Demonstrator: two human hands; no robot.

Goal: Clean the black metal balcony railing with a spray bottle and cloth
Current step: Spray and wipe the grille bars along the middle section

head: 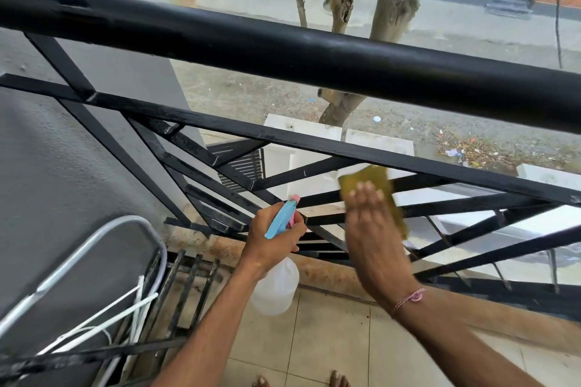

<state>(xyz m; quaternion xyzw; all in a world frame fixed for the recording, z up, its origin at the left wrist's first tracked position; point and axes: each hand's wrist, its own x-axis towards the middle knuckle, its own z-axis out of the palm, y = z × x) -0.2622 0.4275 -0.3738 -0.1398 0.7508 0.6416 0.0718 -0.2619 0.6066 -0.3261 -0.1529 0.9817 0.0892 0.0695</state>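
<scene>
Left hand (273,237): grips spray bottle (276,286), neck hidden by fingers.
Right hand (374,229): flat, blurred, pressing yellow cloth (371,181) on black railing (314,141).

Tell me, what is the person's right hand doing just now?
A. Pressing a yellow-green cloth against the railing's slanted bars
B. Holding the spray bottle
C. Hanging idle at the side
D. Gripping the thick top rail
A: the right hand lies with straight fingers on the yellow-green cloth, pushing it against the black railing, while the left hand grips the spray bottle.
</scene>
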